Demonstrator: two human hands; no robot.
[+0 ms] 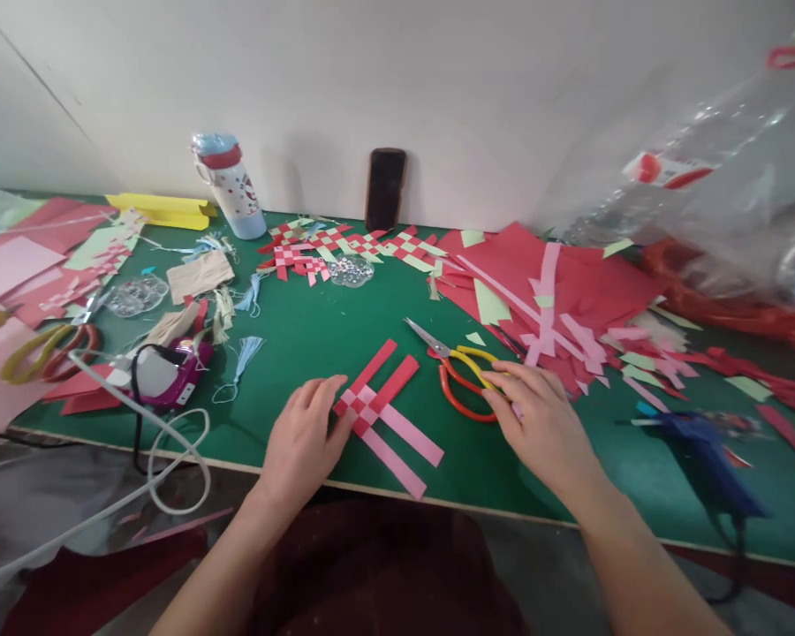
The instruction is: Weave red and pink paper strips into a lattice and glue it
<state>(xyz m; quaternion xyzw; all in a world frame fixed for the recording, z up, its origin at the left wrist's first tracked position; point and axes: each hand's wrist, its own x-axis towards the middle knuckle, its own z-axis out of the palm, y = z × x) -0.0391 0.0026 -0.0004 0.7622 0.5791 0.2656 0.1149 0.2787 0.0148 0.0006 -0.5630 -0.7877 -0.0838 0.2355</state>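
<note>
A woven paper piece (363, 408) of red and pink strips lies on the green table, with loose strip ends running to the upper and lower right. My left hand (305, 435) holds its left corner between thumb and fingers. To the right are scissors (447, 352) with one yellow and one red-orange handle loop, blades pointing up and left. My right hand (540, 420) has its thumb and fingers closed on the yellow loop. A bit of pink paper shows under that hand.
Red and pink paper scraps (536, 291) pile up at right, near a blue glue gun (708, 459). Finished-looking woven pieces (364, 243), a phone (385, 190) and a bottle (231, 187) stand or lie at the back. Cables (172, 442) cross the left edge by other scissors (53, 349).
</note>
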